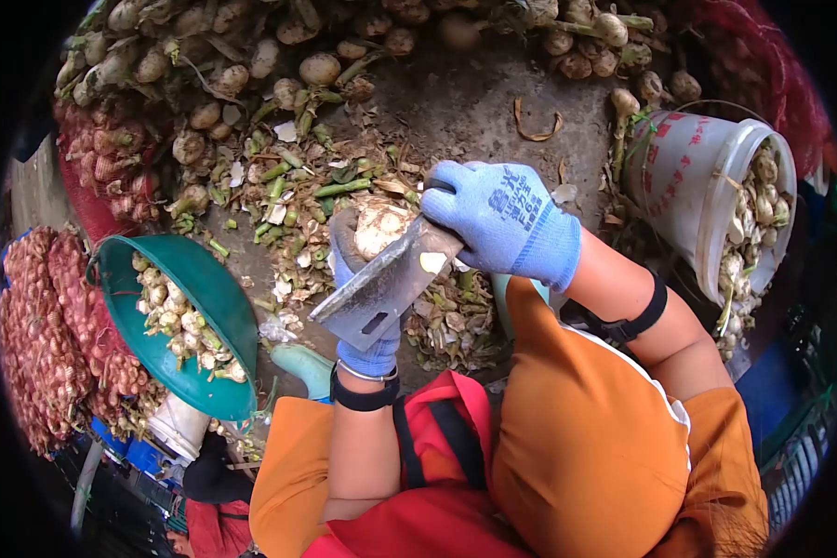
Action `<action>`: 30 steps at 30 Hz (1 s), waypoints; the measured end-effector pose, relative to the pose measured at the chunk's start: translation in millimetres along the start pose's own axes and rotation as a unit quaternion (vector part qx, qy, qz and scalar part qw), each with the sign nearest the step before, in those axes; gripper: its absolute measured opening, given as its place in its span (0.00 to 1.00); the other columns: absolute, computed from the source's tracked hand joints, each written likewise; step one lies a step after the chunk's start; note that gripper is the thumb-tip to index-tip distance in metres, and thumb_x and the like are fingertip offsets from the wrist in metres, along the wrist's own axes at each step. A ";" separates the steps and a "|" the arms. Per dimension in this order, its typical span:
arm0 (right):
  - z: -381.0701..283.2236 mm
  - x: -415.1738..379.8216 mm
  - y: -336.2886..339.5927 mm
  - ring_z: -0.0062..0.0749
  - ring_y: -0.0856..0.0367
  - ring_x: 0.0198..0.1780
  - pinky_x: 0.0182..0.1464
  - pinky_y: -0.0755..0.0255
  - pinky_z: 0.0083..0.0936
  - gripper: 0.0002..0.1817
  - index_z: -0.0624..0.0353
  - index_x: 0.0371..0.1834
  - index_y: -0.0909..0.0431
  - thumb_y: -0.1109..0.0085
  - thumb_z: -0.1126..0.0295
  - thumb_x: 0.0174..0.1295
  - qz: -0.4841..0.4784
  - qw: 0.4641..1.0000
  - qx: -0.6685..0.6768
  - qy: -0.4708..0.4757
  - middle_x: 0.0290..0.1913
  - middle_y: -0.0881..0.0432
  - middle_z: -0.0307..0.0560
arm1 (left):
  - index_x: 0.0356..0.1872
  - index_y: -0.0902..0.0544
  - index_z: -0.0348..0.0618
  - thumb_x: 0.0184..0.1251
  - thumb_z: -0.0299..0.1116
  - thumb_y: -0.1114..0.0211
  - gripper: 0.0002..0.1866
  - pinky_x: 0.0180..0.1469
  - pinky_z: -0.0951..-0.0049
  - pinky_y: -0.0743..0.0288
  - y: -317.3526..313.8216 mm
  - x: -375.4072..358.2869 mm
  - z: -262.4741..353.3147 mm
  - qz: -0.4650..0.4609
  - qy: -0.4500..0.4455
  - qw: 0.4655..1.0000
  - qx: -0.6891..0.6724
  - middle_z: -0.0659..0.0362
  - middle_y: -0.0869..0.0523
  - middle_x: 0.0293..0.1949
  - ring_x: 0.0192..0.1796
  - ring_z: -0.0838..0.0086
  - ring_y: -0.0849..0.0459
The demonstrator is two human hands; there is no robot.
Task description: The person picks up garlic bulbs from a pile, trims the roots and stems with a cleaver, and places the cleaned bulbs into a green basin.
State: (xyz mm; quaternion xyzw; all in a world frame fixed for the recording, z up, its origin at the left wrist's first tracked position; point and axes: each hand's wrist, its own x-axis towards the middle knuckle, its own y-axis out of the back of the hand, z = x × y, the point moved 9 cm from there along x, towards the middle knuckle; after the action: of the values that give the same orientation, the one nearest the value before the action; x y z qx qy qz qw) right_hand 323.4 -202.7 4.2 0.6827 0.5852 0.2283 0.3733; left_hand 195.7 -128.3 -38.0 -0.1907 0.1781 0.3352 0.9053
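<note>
A whitish garlic bulb (381,226) rests in my left hand (370,344), which wears a blue glove and is mostly hidden behind a flat grey metal blade (377,296) with a slot in it. My right hand (502,219), in a blue glove with dark print, has its fingers wrapped round the upper end of the blade. The blade lies slantwise beside the bulb. A small pale piece (431,262) sits on the blade's face near my right hand.
Cut stems and peelings (288,200) litter the ground. Garlic fills a green basin (126,288) at left and a tipped white bucket (684,167) at right. Piled bulbs (321,70) line the back; red net sacks (42,325) stand at left. Part of another person (219,525) shows lower left.
</note>
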 end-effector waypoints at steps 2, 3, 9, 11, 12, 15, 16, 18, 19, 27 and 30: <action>11.5 1.9 -4.8 0.47 0.17 0.43 0.39 0.21 0.42 0.17 0.52 0.42 0.25 0.34 0.64 0.49 0.003 1.000 0.018 -0.016 0.43 0.24 0.48 | 0.64 0.37 0.40 0.58 0.27 0.27 0.35 0.56 0.66 0.19 5.6 -1.7 -9.9 0.027 0.028 0.988 -0.152 0.49 0.22 0.57 0.53 0.65 0.17; 20.7 3.6 -9.1 0.47 0.17 0.42 0.39 0.21 0.42 0.16 0.53 0.41 0.24 0.34 0.64 0.49 0.008 0.999 0.036 -0.031 0.42 0.23 0.49 | 0.63 0.36 0.40 0.56 0.25 0.27 0.35 0.54 0.67 0.19 3.0 -2.3 -6.2 0.041 0.061 0.992 -0.104 0.51 0.22 0.54 0.52 0.67 0.18; 123.8 -2.5 -43.4 0.42 0.15 0.36 0.41 0.21 0.35 0.11 0.56 0.36 0.17 0.39 0.64 0.53 0.028 0.955 0.093 -0.281 0.32 0.15 0.47 | 0.59 0.33 0.40 0.50 0.26 0.23 0.36 0.50 0.73 0.19 -35.2 -11.0 27.9 0.023 -0.004 0.999 0.028 0.56 0.22 0.49 0.49 0.73 0.19; 87.7 -5.2 -79.6 0.27 0.19 0.29 0.35 0.24 0.27 0.14 0.58 0.36 0.17 0.37 0.59 0.56 -0.066 0.808 0.515 -0.280 0.27 0.17 0.40 | 0.66 0.35 0.41 0.50 0.23 0.28 0.39 0.49 0.73 0.20 -22.6 1.6 11.1 0.003 -0.029 0.987 0.156 0.54 0.23 0.54 0.50 0.70 0.19; 71.3 -0.7 -67.3 0.16 0.26 0.29 0.31 0.27 0.21 0.18 0.60 0.36 0.18 0.35 0.55 0.57 -0.041 0.783 0.564 -0.260 0.27 0.22 0.35 | 0.69 0.37 0.41 0.51 0.22 0.29 0.41 0.48 0.73 0.20 -15.4 4.8 -7.1 -0.011 0.015 0.990 0.140 0.53 0.24 0.56 0.50 0.69 0.19; 24.5 21.0 -4.5 0.40 0.15 0.37 0.39 0.23 0.35 0.14 0.56 0.38 0.18 0.37 0.59 0.54 0.100 0.952 0.290 -0.021 0.35 0.15 0.48 | 0.64 0.33 0.36 0.67 0.40 0.35 0.29 0.43 0.71 0.18 -1.8 9.5 -22.8 0.034 0.128 0.988 -0.084 0.53 0.20 0.49 0.45 0.68 0.16; 20.5 17.2 -2.2 0.50 0.18 0.45 0.45 0.24 0.41 0.12 0.54 0.38 0.19 0.39 0.61 0.54 0.037 0.977 0.206 -0.034 0.40 0.18 0.52 | 0.62 0.31 0.37 0.69 0.41 0.38 0.27 0.40 0.71 0.17 5.5 6.7 -21.0 0.026 0.112 0.993 -0.028 0.52 0.19 0.49 0.43 0.68 0.15; 61.9 24.6 -26.1 0.50 0.18 0.45 0.46 0.24 0.42 0.12 0.53 0.38 0.19 0.40 0.61 0.55 -0.059 0.985 0.117 -0.108 0.40 0.19 0.51 | 0.61 0.28 0.39 0.71 0.44 0.39 0.25 0.36 0.72 0.17 23.7 9.0 0.2 0.060 0.060 0.996 0.032 0.50 0.18 0.48 0.40 0.67 0.14; 93.6 22.5 -43.4 0.50 0.18 0.45 0.47 0.24 0.42 0.11 0.52 0.38 0.19 0.42 0.61 0.56 -0.158 0.970 0.030 -0.184 0.39 0.21 0.50 | 0.62 0.28 0.40 0.70 0.46 0.38 0.27 0.36 0.73 0.18 37.7 10.4 20.2 0.108 0.030 0.993 0.038 0.50 0.17 0.47 0.39 0.67 0.14; 188.3 73.2 17.2 0.52 0.17 0.47 0.49 0.23 0.43 0.19 0.54 0.47 0.19 0.39 0.60 0.53 0.162 0.951 -0.138 -0.224 0.44 0.16 0.58 | 0.61 0.25 0.45 0.74 0.53 0.45 0.25 0.47 0.68 0.22 78.6 11.1 86.9 -0.171 -0.095 0.847 -0.495 0.57 0.17 0.52 0.54 0.71 0.18; 182.1 68.5 -5.8 0.49 0.16 0.44 0.47 0.22 0.41 0.18 0.56 0.43 0.17 0.37 0.59 0.52 0.097 0.961 -0.020 -0.258 0.41 0.15 0.57 | 0.67 0.31 0.44 0.71 0.50 0.40 0.30 0.59 0.63 0.25 59.4 24.6 24.0 -0.066 -0.006 0.928 -0.366 0.54 0.20 0.59 0.61 0.63 0.21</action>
State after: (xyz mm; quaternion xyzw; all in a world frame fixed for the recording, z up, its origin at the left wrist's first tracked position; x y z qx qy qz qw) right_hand 470.5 -180.2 -121.3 0.7647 0.3948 0.0908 0.5011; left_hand 177.8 -62.2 -41.8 -0.5183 0.0242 0.3179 0.7936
